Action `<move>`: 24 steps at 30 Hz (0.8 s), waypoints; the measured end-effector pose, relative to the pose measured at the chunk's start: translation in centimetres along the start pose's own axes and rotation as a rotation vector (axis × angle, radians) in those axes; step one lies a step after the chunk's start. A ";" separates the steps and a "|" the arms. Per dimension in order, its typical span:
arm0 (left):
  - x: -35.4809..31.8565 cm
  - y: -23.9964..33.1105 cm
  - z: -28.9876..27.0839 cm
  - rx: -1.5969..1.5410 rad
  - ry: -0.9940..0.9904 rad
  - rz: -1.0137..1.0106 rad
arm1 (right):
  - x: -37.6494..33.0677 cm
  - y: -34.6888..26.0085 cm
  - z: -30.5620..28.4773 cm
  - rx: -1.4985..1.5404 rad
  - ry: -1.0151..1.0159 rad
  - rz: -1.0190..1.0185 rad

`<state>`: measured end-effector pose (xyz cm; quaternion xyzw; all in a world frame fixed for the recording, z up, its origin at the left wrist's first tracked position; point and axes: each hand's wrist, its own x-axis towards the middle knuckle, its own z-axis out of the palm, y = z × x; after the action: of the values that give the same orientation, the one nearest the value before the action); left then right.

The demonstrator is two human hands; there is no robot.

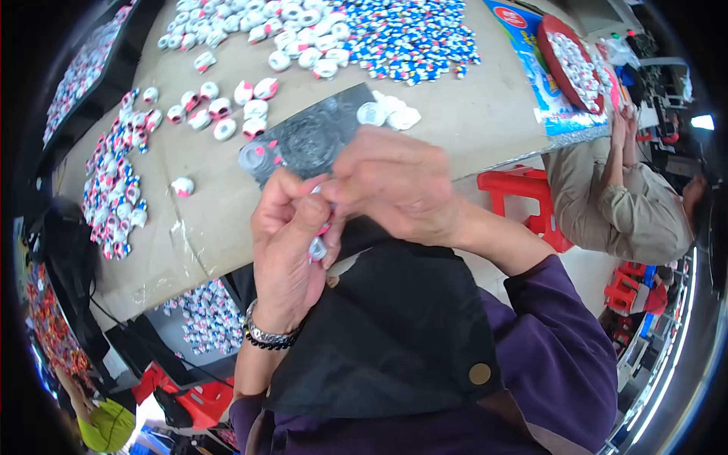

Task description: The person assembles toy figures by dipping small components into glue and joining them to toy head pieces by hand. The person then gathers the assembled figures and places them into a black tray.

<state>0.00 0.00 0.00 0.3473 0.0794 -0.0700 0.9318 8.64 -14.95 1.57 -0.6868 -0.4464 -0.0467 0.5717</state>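
Note:
In front of my chest, my left hand (282, 246) is closed around a small white-and-pink piece (318, 248), which shows partly between thumb and fingers. My right hand (402, 182) pinches at the top of my left fingertips, its thumb and forefinger pressed together there. What those fingertips hold is mostly hidden. Just beyond both hands lies a dark grey slab (322, 121) with worn round marks. A clear round dish (256, 159) and several tiny pink bits (274, 144) rest on its left end. Some white round pieces (396, 114) sit at its right end.
White head-shaped parts (220, 23) and small blue-and-white parts (413, 38) are heaped on the table's far side. Assembled figures (114, 189) are piled left. A red tray (550, 53) stands far right, near a seated person (614, 197) and a red stool (523, 197).

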 end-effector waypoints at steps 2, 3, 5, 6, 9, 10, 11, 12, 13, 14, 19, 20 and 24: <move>-0.2 0.0 -0.2 0.063 0.047 0.051 | 0.0 0.5 0.4 -0.085 0.008 -0.174; -0.3 0.1 0.0 0.058 0.035 0.049 | 0.1 0.4 0.4 -0.098 0.009 -0.174; -0.7 0.5 0.4 0.109 0.089 0.063 | 0.0 -0.1 0.6 -0.087 0.031 -0.162; -1.1 0.6 0.3 0.133 0.068 0.070 | -0.1 -0.5 0.2 -0.105 0.044 -0.153; -2.8 3.5 -0.7 0.221 0.219 0.148 | 1.0 -0.9 -3.9 -0.134 0.097 0.120; -2.9 4.1 -2.2 0.332 0.313 0.240 | 0.3 0.4 -6.4 -0.380 0.187 0.181; -3.5 5.4 -3.9 0.453 0.432 0.342 | -0.3 2.4 -8.7 -0.601 0.269 0.238; -3.7 6.7 -5.8 0.532 0.548 0.454 | -1.2 4.0 -11.0 -0.649 0.319 0.342; -4.4 8.3 -7.7 0.614 0.684 0.573 | -1.3 5.1 -12.3 -0.680 0.358 0.440; -5.2 9.7 -10.2 0.615 0.689 0.573 | -1.2 5.7 -12.5 -0.676 0.354 0.440; -5.9 12.9 -17.1 1.460 1.076 0.801 | -1.6 8.0 -13.2 -1.013 0.153 0.428; -5.9 13.3 -18.2 1.487 1.083 0.811 | -1.6 8.1 -13.1 -1.000 0.148 0.423; -5.2 13.1 -16.2 1.770 1.301 0.533 | -1.4 7.3 -13.3 -0.947 0.160 0.498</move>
<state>-4.28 20.86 -2.68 0.8615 0.3950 0.2935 0.1249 18.59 -26.33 -0.14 -0.9486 -0.1553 -0.1583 0.2256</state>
